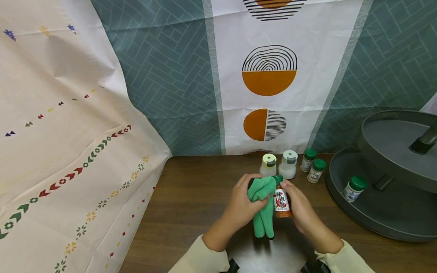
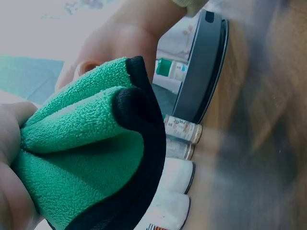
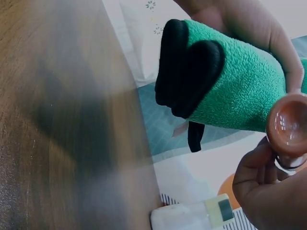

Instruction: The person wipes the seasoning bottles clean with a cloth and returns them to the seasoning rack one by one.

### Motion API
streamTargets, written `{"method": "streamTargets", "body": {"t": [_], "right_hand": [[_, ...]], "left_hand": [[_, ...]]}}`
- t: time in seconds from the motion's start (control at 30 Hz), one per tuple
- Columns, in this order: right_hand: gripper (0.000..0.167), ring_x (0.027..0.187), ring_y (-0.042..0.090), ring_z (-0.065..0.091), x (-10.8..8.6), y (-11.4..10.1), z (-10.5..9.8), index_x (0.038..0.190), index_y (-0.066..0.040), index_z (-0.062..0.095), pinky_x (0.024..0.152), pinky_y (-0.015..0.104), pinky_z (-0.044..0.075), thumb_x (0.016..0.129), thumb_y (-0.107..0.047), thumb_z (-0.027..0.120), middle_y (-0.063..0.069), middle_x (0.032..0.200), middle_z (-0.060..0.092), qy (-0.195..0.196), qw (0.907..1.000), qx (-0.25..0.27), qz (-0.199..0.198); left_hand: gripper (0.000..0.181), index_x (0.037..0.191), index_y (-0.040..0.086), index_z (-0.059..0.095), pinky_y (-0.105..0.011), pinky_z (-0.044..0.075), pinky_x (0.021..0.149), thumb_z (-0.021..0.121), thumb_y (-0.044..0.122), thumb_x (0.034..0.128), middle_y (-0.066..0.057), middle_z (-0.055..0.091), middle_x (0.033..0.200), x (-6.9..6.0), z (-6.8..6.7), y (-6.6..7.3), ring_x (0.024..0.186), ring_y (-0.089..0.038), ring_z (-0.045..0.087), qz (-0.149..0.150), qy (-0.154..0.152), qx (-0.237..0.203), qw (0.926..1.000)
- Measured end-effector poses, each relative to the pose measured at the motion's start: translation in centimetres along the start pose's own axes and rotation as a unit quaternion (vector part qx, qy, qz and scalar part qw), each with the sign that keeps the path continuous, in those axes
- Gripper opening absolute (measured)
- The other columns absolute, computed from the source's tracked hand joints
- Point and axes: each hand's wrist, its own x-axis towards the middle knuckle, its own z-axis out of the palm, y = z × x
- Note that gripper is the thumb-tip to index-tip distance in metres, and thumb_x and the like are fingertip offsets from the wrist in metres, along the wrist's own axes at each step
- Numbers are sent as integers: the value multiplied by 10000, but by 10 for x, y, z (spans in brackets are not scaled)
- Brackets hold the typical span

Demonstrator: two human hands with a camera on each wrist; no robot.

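Observation:
A folded green cloth with black edging (image 1: 262, 206) is gripped by the left hand (image 1: 240, 206), its lower end hanging down. Against the cloth's right side, the right hand (image 1: 302, 210) holds a small jar of red-orange powder (image 1: 282, 201) with a green cap and a white label. Both are held above the table. The left wrist view shows the cloth (image 2: 81, 124) bunched in the left fingers. In the right wrist view the jar's round base (image 3: 290, 127) faces the camera, with the right hand's fingers (image 3: 254, 167) around the jar.
Behind the hands stand two white-bodied shakers (image 1: 288, 167) and two green-capped jars (image 1: 315, 172). On the right, a dark two-tier round tray (image 1: 379, 223) bears another green-capped jar (image 1: 355, 188) on its lower level. Patterned cloth (image 1: 164, 76) hangs behind the wooden table (image 1: 191, 189).

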Motion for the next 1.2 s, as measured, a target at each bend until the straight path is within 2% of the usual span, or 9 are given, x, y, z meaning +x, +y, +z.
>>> {"method": "streamTargets", "body": {"t": [0.13, 0.27, 0.37, 0.53, 0.73, 0.83, 0.97, 1.1, 1.2], "right_hand": [[385, 840, 104, 667, 0, 1, -1, 1406, -173, 469, 688, 331, 603, 1107, -377, 337, -34, 1003, 654, -380, 9991, -24, -179], [270, 790, 87, 669, 0, 2, -2, 1275, -280, 549, 643, 306, 596, 1108, -356, 351, -46, 966, 663, -466, 9977, 131, -466], [272, 761, 71, 662, 0, 2, -2, 1288, -271, 534, 615, 277, 583, 1111, -350, 342, -60, 947, 665, -301, 9972, 238, -648], [286, 786, 54, 666, 0, 1, -3, 1286, -226, 484, 669, 254, 588, 1109, -386, 328, -78, 934, 661, 178, 9969, 362, -669], [413, 801, 56, 678, 6, 0, -11, 1186, -141, 538, 675, 230, 600, 1114, -421, 243, -57, 958, 683, 103, 9898, 882, -1119], [427, 779, 66, 670, 8, 0, -13, 1161, -151, 554, 634, 223, 592, 1117, -414, 222, -53, 939, 689, 92, 9871, 1027, -1229], [381, 773, 64, 657, 7, 1, -14, 1186, -167, 519, 624, 220, 586, 1120, -394, 221, -55, 939, 673, 97, 9878, 1017, -1176], [315, 812, 48, 654, 4, 1, -13, 1240, -216, 492, 676, 217, 585, 1118, -382, 254, -63, 971, 652, 103, 9920, 783, -987], [286, 848, 37, 637, 3, 3, -11, 1268, -247, 489, 718, 215, 571, 1118, -370, 280, -78, 1015, 627, 100, 9942, 561, -912]], "left_hand": [[479, 1276, 168, 591, -254, 551, 862, 802, 192, 846, -16, 635, 1213, 2, -3, 0, 1013, -123, 611, -120, 188, -22, 9997], [489, 1287, 187, 579, -249, 552, 857, 803, 207, 853, -17, 632, 1219, 0, -2, 0, 1010, -121, 613, -244, 129, -127, 9995], [503, 1302, 175, 569, -243, 550, 862, 804, 206, 858, -20, 627, 1224, -3, 1, 0, 1017, -109, 611, -209, -69, -206, 9995], [506, 1302, 174, 570, -237, 540, 903, 809, 189, 856, 3, 622, 1249, -7, 8, 3, 1058, -82, 608, 139, -497, -103, 9986], [522, 1305, 194, 556, -208, 523, 940, 805, 150, 848, 8, 613, 1285, -11, 15, 1, 1129, -51, 604, 761, -912, 281, 9925], [523, 1305, 191, 556, -184, 517, 930, 806, 157, 846, 8, 615, 1259, -12, 17, 0, 1105, -36, 595, 869, -1062, 330, 9900], [512, 1295, 189, 562, -182, 518, 921, 802, 152, 844, 4, 620, 1242, -12, 18, -2, 1088, -30, 595, 863, -1085, 249, 9900], [495, 1281, 173, 569, -214, 527, 936, 795, 127, 843, -13, 627, 1265, -10, 17, -2, 1110, -51, 608, 843, -913, 118, 9922], [482, 1269, 170, 574, -227, 533, 927, 793, 124, 842, -13, 632, 1259, -7, 14, -2, 1086, -62, 613, 703, -764, 7, 9946]]}}
